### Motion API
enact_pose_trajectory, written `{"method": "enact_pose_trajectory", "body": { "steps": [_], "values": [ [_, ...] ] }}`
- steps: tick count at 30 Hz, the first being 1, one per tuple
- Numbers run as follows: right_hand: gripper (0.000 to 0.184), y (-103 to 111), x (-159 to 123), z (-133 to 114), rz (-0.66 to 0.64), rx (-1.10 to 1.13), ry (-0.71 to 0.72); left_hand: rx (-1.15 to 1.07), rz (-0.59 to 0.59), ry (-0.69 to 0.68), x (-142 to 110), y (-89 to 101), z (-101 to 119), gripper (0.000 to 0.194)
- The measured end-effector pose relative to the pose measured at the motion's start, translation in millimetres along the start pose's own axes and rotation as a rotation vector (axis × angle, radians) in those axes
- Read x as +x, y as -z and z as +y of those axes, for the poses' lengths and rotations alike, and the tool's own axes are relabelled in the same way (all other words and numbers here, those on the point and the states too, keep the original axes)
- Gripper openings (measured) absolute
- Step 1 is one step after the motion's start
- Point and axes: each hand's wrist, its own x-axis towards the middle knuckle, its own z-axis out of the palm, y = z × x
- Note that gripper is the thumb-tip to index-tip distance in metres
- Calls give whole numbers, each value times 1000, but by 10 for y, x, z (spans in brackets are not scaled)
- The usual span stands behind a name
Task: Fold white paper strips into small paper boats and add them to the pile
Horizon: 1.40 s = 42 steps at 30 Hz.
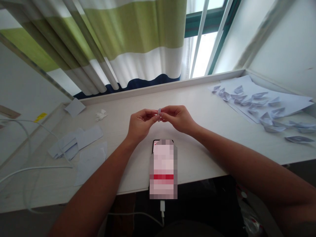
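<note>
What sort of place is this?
Probably a home or dormitory room, though I can't be sure: there's a plain desk, a window and a striped curtain.

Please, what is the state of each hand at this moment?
Left hand: closed, pinching a small folded paper with thumb and fingers.
Right hand: closed, pinching the same folded paper from its other side.

Shows broad bands of olive green and white on the curtain (145, 29), navy at the hem (158, 80). Includes white folded paper (159, 112), white paper boats (273, 129), white cable (41, 168), dark teal window frame (194, 26).
</note>
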Motion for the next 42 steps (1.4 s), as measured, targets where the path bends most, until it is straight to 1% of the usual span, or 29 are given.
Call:
{"method": "enact_pose_trajectory", "body": {
  "steps": [5,7,9,12,17,20,24,26,28,30,32,35,39,42],
  "values": [
    [36,11,-8,23,23,-253,36,90,46,-9,-5,-16,-31,21],
    [32,4,-13,10,19,-379,48,125,64,-11,-11,-29,-38,19],
    [24,-8,-21,-2,-4,-450,41,141,91,-15,-17,-47,-38,17],
    [16,-35,-34,-5,-17,-388,26,99,132,8,-21,-74,-25,15],
    [15,-84,-35,2,48,-71,43,-102,167,84,-13,-90,19,10],
    [25,-107,-21,-14,59,86,33,-180,147,116,-2,-77,36,13],
    [45,-131,-16,-37,86,192,23,-164,118,109,18,-39,7,38],
    [51,-132,-18,-37,83,224,3,-110,94,120,23,-11,-14,44],
    [56,-118,-16,-29,70,230,-31,-12,69,115,23,13,-24,41],
    [59,-87,-5,-18,43,215,-70,76,45,81,20,28,-20,38],
    [57,-43,14,-10,15,200,-102,105,23,46,16,29,-10,37],
    [53,25,49,-10,-30,192,-131,92,4,32,10,18,-3,38],
    [44,62,65,-20,-85,106,-94,74,-30,63,-6,21,-23,38],
    [33,45,48,-17,-65,-31,-28,102,-57,54,-8,38,-44,34]
  ]
}}
